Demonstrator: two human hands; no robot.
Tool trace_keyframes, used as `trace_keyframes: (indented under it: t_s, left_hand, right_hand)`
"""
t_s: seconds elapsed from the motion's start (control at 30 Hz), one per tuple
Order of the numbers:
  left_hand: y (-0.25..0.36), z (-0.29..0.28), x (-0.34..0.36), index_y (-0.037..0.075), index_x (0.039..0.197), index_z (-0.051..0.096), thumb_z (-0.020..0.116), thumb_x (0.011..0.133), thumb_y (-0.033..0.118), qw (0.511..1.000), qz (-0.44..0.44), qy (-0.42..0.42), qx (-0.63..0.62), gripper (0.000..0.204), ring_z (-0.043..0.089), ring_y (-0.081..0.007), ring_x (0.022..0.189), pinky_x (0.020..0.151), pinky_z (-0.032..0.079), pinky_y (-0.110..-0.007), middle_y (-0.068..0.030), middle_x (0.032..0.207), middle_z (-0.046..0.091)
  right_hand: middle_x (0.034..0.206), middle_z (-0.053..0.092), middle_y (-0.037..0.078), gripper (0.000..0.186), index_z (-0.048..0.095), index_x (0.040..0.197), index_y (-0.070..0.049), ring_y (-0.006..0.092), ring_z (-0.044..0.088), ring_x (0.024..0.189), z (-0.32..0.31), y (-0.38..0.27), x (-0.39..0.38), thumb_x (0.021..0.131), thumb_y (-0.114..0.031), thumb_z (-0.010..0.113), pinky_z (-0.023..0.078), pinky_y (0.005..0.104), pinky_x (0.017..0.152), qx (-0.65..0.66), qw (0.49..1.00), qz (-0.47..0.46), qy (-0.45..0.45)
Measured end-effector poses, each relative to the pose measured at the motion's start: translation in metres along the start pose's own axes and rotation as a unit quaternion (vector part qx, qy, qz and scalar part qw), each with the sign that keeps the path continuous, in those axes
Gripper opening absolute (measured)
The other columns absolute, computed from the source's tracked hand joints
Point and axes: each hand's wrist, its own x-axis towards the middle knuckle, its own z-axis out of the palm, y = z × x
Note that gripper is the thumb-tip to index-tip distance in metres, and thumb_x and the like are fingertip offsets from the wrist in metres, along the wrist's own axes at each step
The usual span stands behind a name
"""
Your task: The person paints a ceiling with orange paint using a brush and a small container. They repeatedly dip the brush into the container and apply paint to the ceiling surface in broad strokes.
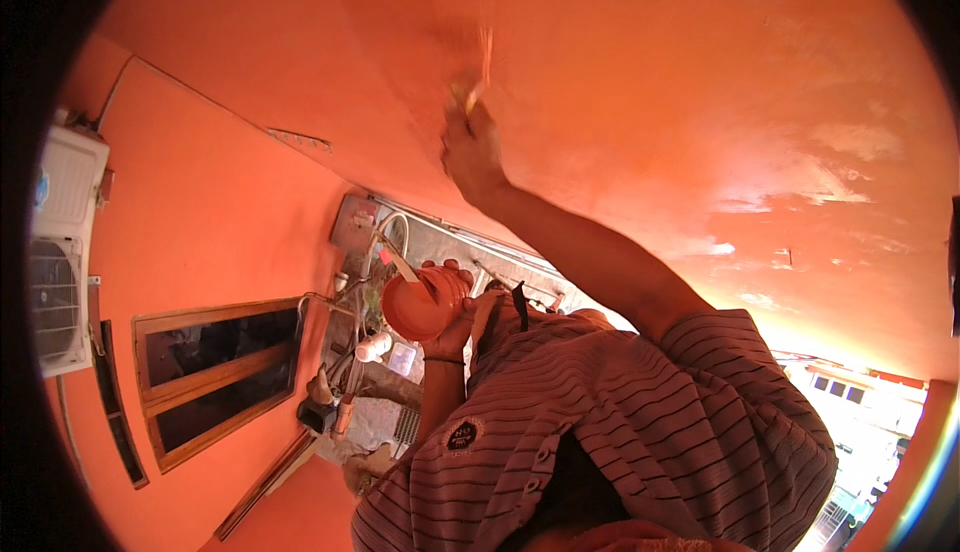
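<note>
My right hand [474, 157] is raised against the orange wall [620, 82], fingers closed round the handle of a paintbrush [477, 97]. The brush is smeared by motion, and its tip meets or nearly meets the wall, where a thin pale streak shows. Lower down, my left hand [458, 335] grips a round orange paint container [408, 314] from its side. A pale flat strip rises near the container's rim; I cannot tell whether it is inside. How much paint the container holds is not clear.
At left, an adjoining orange wall bears a wood-framed window [220, 372], an air-conditioner unit [65, 252] and a thin cable [200, 97]. Below lie a white bottle-like item [374, 346], pipes and other clutter. Pale, uneven patches [840, 187] mark the wall at right.
</note>
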Motion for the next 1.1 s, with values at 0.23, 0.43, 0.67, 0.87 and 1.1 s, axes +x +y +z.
trace_keyframes:
  t_s: [0.23, 0.43, 0.67, 0.87, 1.1]
  left_hand:
    - [0.006, -0.005, -0.012, 0.017, 0.14, 0.057, 0.062, 0.098, 0.044, 0.999, 0.007, 0.03, 0.039, 0.051, 0.044, -0.0357, 0.134, 0.091, 0.055, -0.057, -0.0151, 0.144, 0.048]
    - [0.007, 0.0, -0.01, 0.014, 0.143, 0.054, 0.061, 0.1, 0.043, 0.999, 0.019, 0.025, 0.008, 0.052, 0.044, -0.0412, 0.134, 0.093, 0.056, -0.062, -0.0181, 0.144, 0.048]
    - [0.006, 0.009, 0.004, 0.013, 0.143, 0.055, 0.06, 0.102, 0.043, 1.0, -0.016, 0.001, 0.025, 0.051, 0.044, -0.0416, 0.134, 0.094, 0.056, -0.061, -0.0187, 0.144, 0.049]
    - [0.005, 0.008, 0.014, 0.015, 0.139, 0.058, 0.064, 0.098, 0.045, 0.998, -0.041, 0.028, 0.036, 0.051, 0.046, -0.0377, 0.133, 0.092, 0.056, -0.058, -0.0157, 0.143, 0.049]
    - [-0.013, 0.011, 0.036, 0.016, 0.139, 0.059, 0.063, 0.099, 0.042, 0.991, -0.122, 0.039, 0.027, 0.048, 0.043, -0.0356, 0.135, 0.094, 0.054, -0.059, -0.0143, 0.145, 0.047]
  right_hand:
    - [0.061, 0.038, 0.0, 0.035, 0.039, 0.091, -0.016, 0.0127, 0.038, 0.045, -0.02, 0.052, -0.013, 0.108, -0.044, 0.051, 0.028, 0.032, 0.039, 0.151, 0.923, 0.343, 0.087]
    - [0.064, 0.042, 0.001, 0.036, 0.041, 0.088, -0.014, 0.0129, 0.042, 0.045, 0.025, -0.038, -0.018, 0.107, -0.042, 0.055, 0.03, 0.0301, 0.038, 0.144, 0.984, 0.066, -0.081]
    - [0.058, 0.044, 0.002, 0.042, 0.043, 0.081, -0.012, 0.0152, 0.041, 0.039, -0.079, 0.041, -0.02, 0.105, -0.043, 0.059, 0.031, 0.032, 0.036, -0.04, 0.968, 0.246, 0.012]
    - [0.059, 0.06, 0.01, 0.039, 0.067, 0.075, 0.004, 0.0195, 0.054, 0.044, -0.257, 0.134, -0.103, 0.092, -0.031, 0.072, 0.045, 0.0399, 0.044, -0.411, 0.864, 0.283, -0.066]
    - [0.078, 0.069, 0.014, 0.024, 0.062, 0.1, 0.0, 0.0264, 0.072, 0.069, -0.325, 0.073, -0.159, 0.097, -0.024, 0.066, 0.057, 0.0397, 0.057, -0.362, 0.892, 0.269, 0.012]
